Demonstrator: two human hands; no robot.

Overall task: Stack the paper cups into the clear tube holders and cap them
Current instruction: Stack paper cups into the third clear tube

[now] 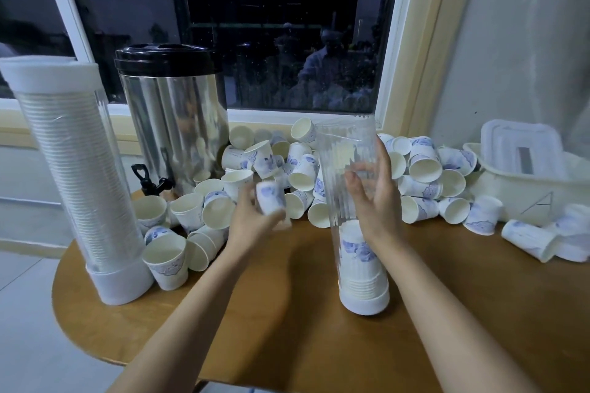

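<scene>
Left hand (252,220) grips cup (270,198); right hand (376,198) holds tube (351,188).

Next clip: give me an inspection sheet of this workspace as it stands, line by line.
Surface: round wooden table, with cups across its back half.
Job's things: full tube on the left, upright and capped. Second tube upright with a short stack of cups at its bottom and no cap. Loose cups heaped behind it.
Clutter: metal drink dispenser with a black lid. White basin on the right, holding lidded boxes.
Grippers: left hand holds one cup, which is blurred. Right hand grips the second tube.
Cables: nothing seen.
Surroundings: dark window behind and a pale wall on the right.
</scene>
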